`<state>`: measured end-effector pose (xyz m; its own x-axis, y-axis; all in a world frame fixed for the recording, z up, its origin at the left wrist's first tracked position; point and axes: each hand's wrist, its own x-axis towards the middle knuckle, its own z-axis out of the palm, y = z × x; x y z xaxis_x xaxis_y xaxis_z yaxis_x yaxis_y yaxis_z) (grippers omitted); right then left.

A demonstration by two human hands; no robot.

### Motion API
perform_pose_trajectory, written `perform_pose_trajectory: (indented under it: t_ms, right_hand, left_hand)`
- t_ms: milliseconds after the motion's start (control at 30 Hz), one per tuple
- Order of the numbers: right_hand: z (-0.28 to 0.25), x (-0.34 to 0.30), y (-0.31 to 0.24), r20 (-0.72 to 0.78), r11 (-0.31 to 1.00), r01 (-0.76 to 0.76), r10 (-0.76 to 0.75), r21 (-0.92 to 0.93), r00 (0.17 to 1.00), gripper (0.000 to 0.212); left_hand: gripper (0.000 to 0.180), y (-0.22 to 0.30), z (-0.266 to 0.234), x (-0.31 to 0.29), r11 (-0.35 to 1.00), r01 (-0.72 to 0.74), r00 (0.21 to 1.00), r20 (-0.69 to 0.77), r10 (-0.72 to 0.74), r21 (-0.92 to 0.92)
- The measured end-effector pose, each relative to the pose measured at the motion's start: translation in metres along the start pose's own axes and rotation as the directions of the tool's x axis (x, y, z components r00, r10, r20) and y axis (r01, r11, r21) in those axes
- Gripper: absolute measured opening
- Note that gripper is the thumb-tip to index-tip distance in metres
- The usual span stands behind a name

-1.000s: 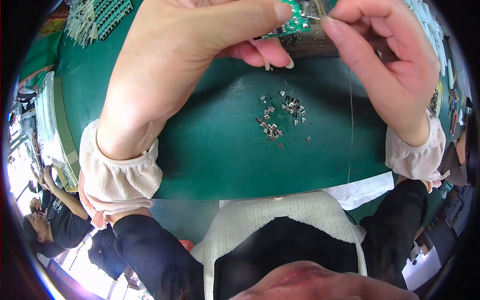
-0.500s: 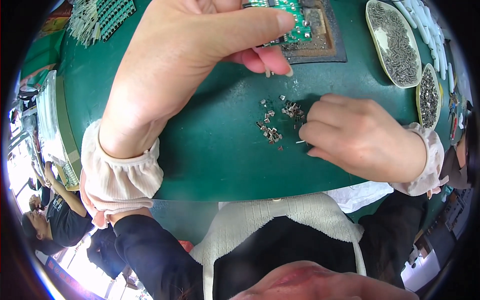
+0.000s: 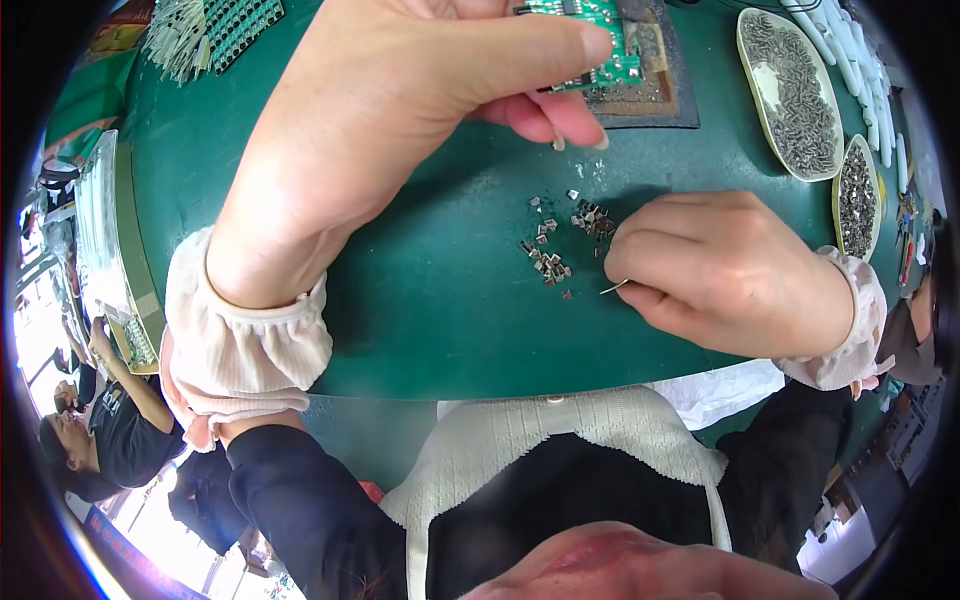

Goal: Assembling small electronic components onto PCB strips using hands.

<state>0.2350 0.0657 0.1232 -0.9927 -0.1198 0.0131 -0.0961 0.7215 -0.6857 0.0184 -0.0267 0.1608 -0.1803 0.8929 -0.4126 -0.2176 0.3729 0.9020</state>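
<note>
Grasping rectangular green circuit board (image 3: 625, 62) in our left hand (image 3: 405, 110), thin silvery metal piece (image 3: 614, 287) in our right hand (image 3: 705, 270); small silver metal clips (image 3: 551, 267) lie loose, unplaced; completed portion unclear.

We are in a workshop, it seems, one for assembling electronics. We see a green workbench (image 3: 450, 340) with a heap of tiny bent metal pieces (image 3: 549, 267), and a green circuit board (image 3: 627, 67) held above it. A pale tray (image 3: 768, 88) of small metal parts stands to the right, a panel of many small boards (image 3: 245, 28) lies at upper left, and another person (image 3: 128, 430) sits beyond the bench's left side.
</note>
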Motion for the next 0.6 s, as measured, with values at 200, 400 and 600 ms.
perform_pose_trajectory:
  t_ms: [200,400,600]
  right_hand:
    - [-0.012,0.003,0.002,-0.12,0.984,-0.008,0.03,0.179,0.992,0.015]
    - [-0.028,0.001,-0.002,-0.181,0.87,-0.242,0.346,0.431,0.921,0.013]
    - [-0.027,0.004,0.001,-0.325,0.88,-0.252,0.395,0.402,0.859,0.015]
  left_hand:
    - [0.04,0.0,0.002,-0.001,1.0,-0.009,1.0,-0.025,0.009,-0.009]
    - [0.041,-0.004,0.0,0.0,0.998,0.059,0.995,0.078,-0.06,0.025]
    - [0.044,-0.02,-0.007,0.0,0.995,0.098,0.987,0.125,-0.099,0.018]
